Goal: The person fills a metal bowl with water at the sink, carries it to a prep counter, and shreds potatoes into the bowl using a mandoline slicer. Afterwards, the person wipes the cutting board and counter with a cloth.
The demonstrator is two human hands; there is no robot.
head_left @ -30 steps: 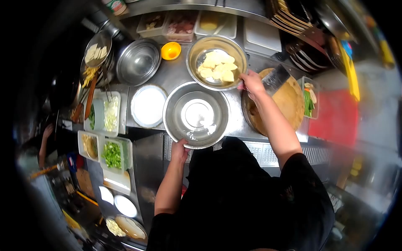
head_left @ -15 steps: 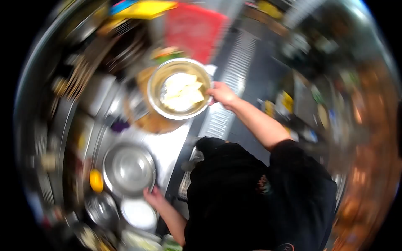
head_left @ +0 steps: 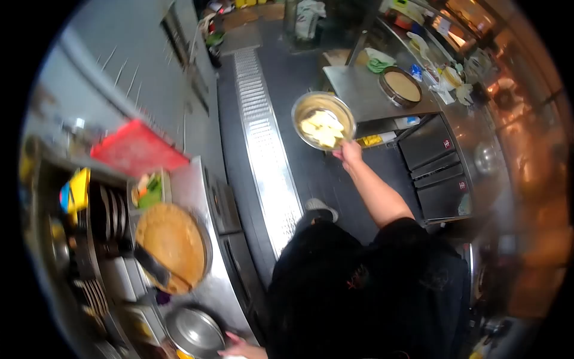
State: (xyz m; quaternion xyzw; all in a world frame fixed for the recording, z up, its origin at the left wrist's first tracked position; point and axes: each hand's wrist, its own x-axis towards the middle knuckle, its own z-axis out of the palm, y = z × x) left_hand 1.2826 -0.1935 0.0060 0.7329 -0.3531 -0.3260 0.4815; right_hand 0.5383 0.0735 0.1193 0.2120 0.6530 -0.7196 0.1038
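My right hand [head_left: 349, 153] grips the rim of a metal bowl [head_left: 338, 104], which is held out over the floor. Several pale yellow chunks [head_left: 323, 127] lie inside it; their kind is unclear. At the bottom, my left hand [head_left: 242, 349] has its fingers apart beside another metal bowl [head_left: 196, 332] on the left counter. Whether it touches that rim I cannot tell. Farther up that counter, a cleaver [head_left: 150, 264] rests on a round wooden chopping block [head_left: 173, 236].
A red cutting board [head_left: 140, 149] and a container of cut vegetables [head_left: 150, 190] are beyond the block. A metal grate [head_left: 263, 128] runs along the dark floor. At right, a steel counter [head_left: 359, 90] bears a round pan [head_left: 402, 85] above black drawers [head_left: 427, 143].
My view has swung to the right. My right hand has carried the bowl of chunks from above the chopping block out over the floor, uncovering the block and cleaver.
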